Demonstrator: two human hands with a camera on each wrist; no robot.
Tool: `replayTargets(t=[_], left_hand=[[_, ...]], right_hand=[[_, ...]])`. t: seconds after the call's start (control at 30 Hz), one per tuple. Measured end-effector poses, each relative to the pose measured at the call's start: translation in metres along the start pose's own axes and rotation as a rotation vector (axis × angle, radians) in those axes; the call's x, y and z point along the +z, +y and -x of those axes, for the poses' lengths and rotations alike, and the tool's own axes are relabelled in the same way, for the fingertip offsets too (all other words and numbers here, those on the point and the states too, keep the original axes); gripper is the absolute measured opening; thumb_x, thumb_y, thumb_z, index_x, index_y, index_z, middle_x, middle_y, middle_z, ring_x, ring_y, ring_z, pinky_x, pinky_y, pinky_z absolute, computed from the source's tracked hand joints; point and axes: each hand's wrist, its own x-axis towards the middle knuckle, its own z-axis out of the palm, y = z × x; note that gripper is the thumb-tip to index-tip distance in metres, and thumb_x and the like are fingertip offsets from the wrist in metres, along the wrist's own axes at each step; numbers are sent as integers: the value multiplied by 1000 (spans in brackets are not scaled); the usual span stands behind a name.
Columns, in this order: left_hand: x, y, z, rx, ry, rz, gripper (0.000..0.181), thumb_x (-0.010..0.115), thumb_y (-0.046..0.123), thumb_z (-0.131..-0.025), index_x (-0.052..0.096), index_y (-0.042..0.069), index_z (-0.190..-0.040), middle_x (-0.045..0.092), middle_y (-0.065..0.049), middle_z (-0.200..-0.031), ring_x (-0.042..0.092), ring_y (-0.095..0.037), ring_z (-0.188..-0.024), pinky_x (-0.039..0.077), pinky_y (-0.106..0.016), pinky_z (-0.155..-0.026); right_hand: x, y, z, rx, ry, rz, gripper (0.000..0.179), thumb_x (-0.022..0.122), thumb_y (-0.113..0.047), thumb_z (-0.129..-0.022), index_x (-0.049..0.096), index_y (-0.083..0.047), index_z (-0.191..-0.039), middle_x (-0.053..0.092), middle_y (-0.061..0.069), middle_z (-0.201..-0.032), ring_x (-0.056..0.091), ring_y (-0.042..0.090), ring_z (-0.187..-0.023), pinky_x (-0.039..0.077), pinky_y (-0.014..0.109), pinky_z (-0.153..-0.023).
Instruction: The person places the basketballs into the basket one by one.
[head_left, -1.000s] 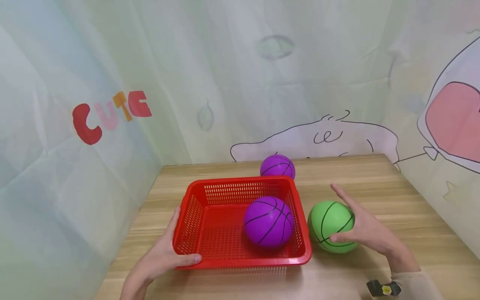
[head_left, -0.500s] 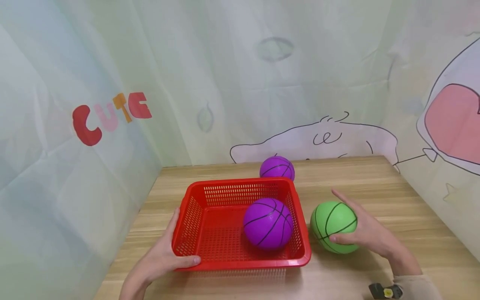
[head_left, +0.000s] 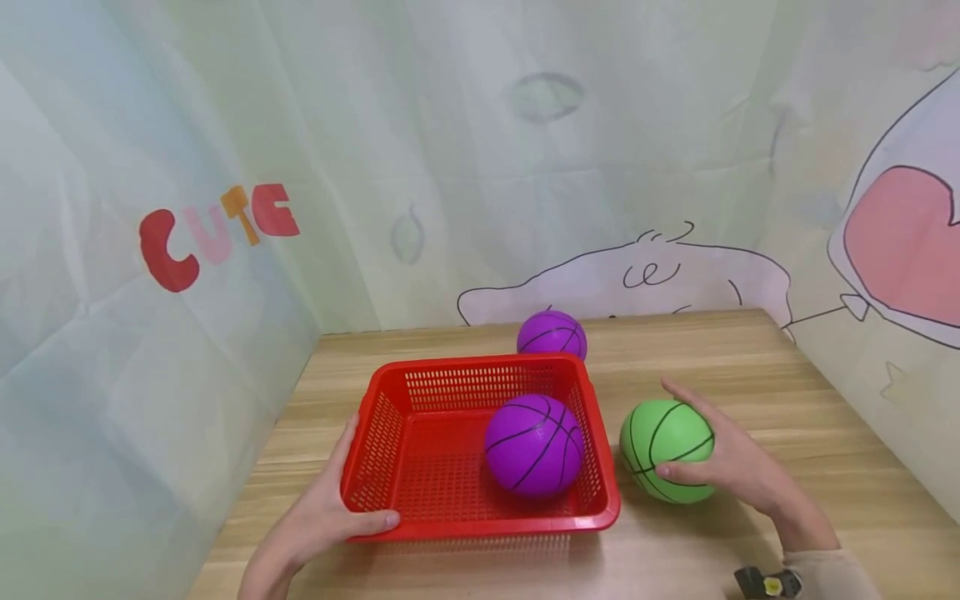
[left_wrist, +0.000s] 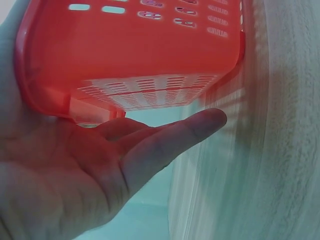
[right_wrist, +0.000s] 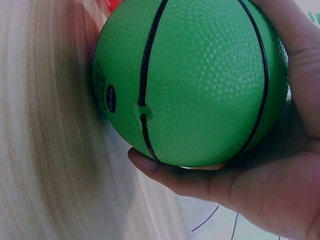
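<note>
My left hand (head_left: 318, 504) is at the near left corner of a red plastic basket (head_left: 472, 527), thumb along the front rim and fingers beside the left wall. In the left wrist view those fingers (left_wrist: 172, 140) stretch out straight beneath the basket's side. Inside the basket, toward its right end, sits a purple mini basketball (head_left: 534, 446). To the right of the basket, a green mini basketball (head_left: 660, 450) lies within the grip of my right hand (head_left: 738, 458). The right wrist view shows its fingers (right_wrist: 200, 185) cupping one side of the ball and the thumb opposite.
A second purple ball (head_left: 552, 333) stands behind the basket, partly hidden by its far rim. The wooden table (head_left: 697, 350) is enclosed by printed cloth walls (head_left: 450, 167). Below my right sleeve is a small black device (head_left: 767, 583).
The green ball has shifted slightly right, away from the basket and deeper into my right hand. My left hand and the basket have hardly moved.
</note>
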Motion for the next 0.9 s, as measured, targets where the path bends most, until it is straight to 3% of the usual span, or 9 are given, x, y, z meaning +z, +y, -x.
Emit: replayTargets(t=[0.17,0.4,0.53,0.63,0.9], left_hand=[[0,1,0,-43,13,-26,138,98,20,-81,3,38,-180,33,-16,-176,53,-40,-141,58,-42,-102],[-1,1,-1,-42,5,-22,141,98,20,-82,-2,34,-180,28,-15,-179,53,-40,-142,57,-41,-104],[-2,0,-1,-42,4,-17,143,98,20,-81,-4,35,-180,30,-15,-178,54,-38,-140,57,-41,-104],[-3,0,-2,-37,-1,-10,144,98,19,-81,-5,36,-180,33,-14,-176,54,-38,-139,58,-41,-103],[-2,0,-1,-41,-10,-3,143,98,19,-81,-5,35,-180,33,-15,-176,54,-38,-139,58,-41,-103]], right_hand=[[0,0,-1,14,7,-13,119,99,-25,-83,28,-24,-178,47,33,-162,68,42,-123,59,51,-92],[-6,-8,-8,66,84,-42,115,97,-26,-87,26,-32,-178,52,32,-157,67,45,-123,58,50,-91],[-14,-25,-18,79,144,-92,114,95,-27,-91,23,-37,-179,44,28,-165,62,50,-130,57,54,-95],[-17,-42,-28,67,173,-112,111,94,-30,-92,24,-40,-178,44,23,-166,61,48,-130,57,50,-95],[-8,-84,-51,-5,179,-177,108,96,-29,-90,31,-49,-174,45,12,-165,61,43,-130,58,48,-96]])
